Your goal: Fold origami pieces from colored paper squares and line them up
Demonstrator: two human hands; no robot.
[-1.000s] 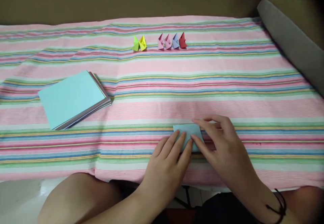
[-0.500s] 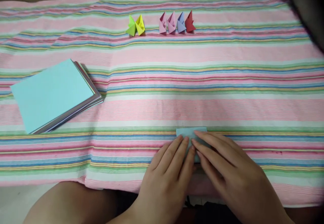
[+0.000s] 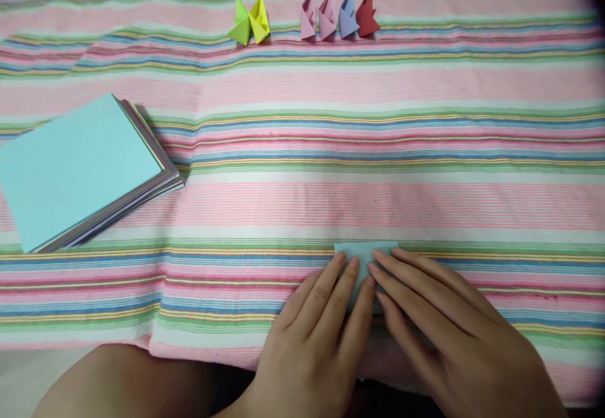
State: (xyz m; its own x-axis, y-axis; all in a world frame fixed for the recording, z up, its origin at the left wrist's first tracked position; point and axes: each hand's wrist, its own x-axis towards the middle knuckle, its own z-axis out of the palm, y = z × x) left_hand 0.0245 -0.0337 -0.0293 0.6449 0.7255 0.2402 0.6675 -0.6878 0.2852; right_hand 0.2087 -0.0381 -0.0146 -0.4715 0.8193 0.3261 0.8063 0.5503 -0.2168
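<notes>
A small folded light-blue paper [image 3: 362, 257] lies near the front edge of the striped cloth [image 3: 331, 178]. My left hand [image 3: 314, 333] lies flat with its fingers stretched onto the paper's left part. My right hand [image 3: 454, 330] lies flat too, its fingers pressing on the right part. Both hands cover most of the paper; only its far edge shows. The fingertips of the two hands nearly meet over the middle.
A stack of coloured paper sheets [image 3: 80, 169] with a light-blue top sheet lies at the left. Along the far edge stand a green and yellow folded pair [image 3: 249, 21] and several folded pieces in pink, lilac and red [image 3: 338, 16]. My knee [image 3: 118, 383] shows below.
The view has tilted down and closer, so everything sits higher in the picture. My right hand has gone from a raised, arched pose to lying flat on the paper beside the left.
</notes>
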